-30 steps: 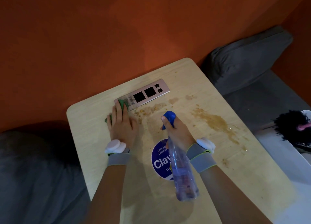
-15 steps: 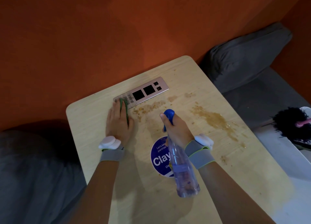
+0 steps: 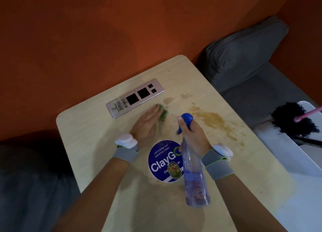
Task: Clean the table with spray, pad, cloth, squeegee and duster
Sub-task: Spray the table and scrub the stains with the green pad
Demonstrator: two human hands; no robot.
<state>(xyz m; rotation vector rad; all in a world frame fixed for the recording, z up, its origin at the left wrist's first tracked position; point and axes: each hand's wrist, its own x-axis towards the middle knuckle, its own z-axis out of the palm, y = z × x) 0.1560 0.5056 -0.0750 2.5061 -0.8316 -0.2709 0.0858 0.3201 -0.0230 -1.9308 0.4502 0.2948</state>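
Note:
My left hand [image 3: 148, 122] lies flat, fingers straight, and presses a green scouring pad [image 3: 163, 112] onto the light wooden table [image 3: 83, 127], just below the metal socket panel [image 3: 135, 97]. Only the pad's right edge shows past my fingers, blurred. My right hand [image 3: 191, 136] grips a clear spray bottle [image 3: 194, 176] with a blue trigger head [image 3: 186, 118], held above the table with the nozzle pointing away from me. A brown stain [image 3: 214, 120] spreads across the table to the right of the bottle head.
A round blue sticker [image 3: 162, 162] sits on the table between my wrists. A black feather duster [image 3: 294, 120] with a pink handle lies in a white tray [image 3: 282, 149] at the right. A grey cushion [image 3: 240, 57] leans against the orange wall behind the table.
My left hand has slid the green pad to the right along the socket panel, over the small brown spots. My right hand and the spray bottle have stayed about where they were.

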